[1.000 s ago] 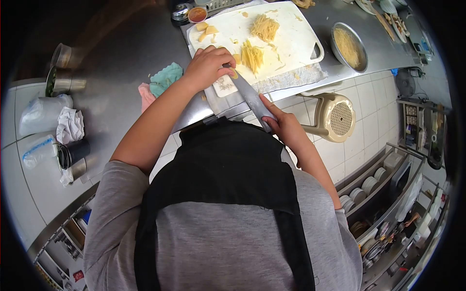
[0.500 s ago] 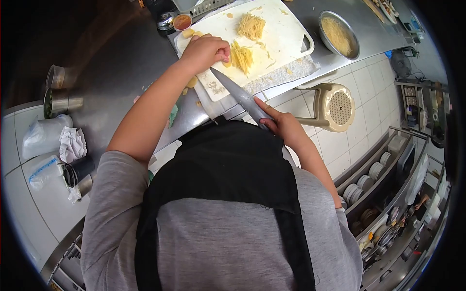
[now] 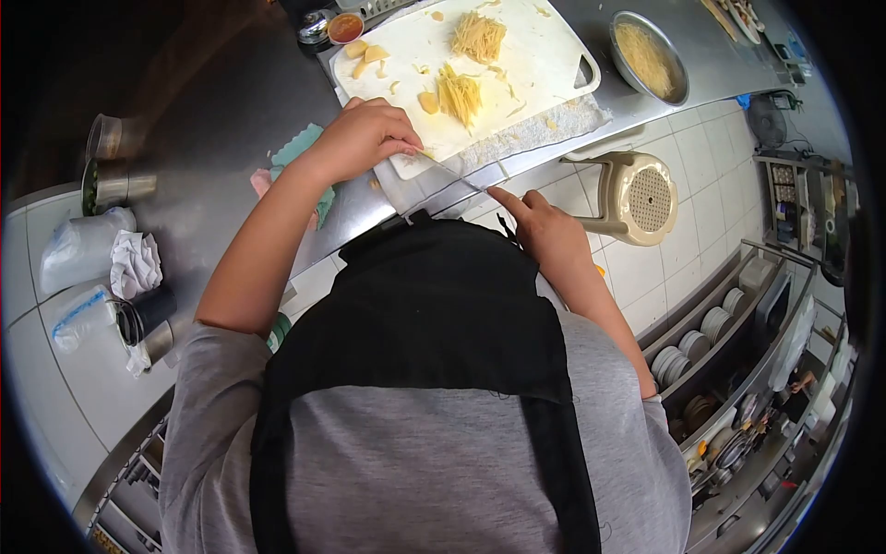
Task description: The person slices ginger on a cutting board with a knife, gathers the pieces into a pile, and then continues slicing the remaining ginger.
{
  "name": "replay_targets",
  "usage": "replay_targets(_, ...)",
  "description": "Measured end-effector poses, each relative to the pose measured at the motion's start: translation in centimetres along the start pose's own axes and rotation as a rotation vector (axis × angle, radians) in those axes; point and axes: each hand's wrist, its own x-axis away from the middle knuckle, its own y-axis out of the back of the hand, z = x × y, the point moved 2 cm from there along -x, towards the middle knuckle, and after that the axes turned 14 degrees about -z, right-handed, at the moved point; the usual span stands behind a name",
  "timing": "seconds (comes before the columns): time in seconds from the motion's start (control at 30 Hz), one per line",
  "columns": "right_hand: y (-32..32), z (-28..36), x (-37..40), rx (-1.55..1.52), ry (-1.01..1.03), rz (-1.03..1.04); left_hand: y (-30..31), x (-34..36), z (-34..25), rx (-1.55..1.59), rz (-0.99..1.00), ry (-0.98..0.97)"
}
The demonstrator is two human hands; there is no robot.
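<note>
At the near edge of the cutting board [image 3: 544, 55] the knife [image 3: 457, 175] is a thin line, handle hidden in the closed right hand [image 3: 544, 231]; left hand [image 3: 360, 138], fingers curled, touches its tip; cut strips [image 3: 459, 92] lie mid-board.

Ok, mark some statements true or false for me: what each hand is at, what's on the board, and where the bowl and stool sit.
1. The right hand holds a knife. True.
2. The board is bare. False: shreds and chunks lie on it.
3. A metal bowl sits on the counter to the right of the board. True.
4. The stool stands on the counter. False: it stands on the tiled floor.
5. The left hand is at the board's near edge. True.
</note>
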Motion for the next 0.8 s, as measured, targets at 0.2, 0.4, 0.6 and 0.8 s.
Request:
replay_targets(0.2,0.5,-0.4,0.6,-0.037,0.005,-0.023,0.0,0.7,0.9,0.286,-0.198,0.173)
replay_targets(0.4,1.3,-2.0,2.8,-0.105,-0.088,0.027,1.8,-3.0,0.6,0.161,-0.094,0.299)
replay_targets(0.6,2.5,-3.1,5.2,-0.266,-0.185,-0.023,0.6,-7.5,2.1,0.027,-0.023,0.162)
replay_targets(0.8,3.8,-3.1,6.9,-0.396,-0.335,-0.027,-1.0,-7.3,2.6,0.078,-0.097,0.137)
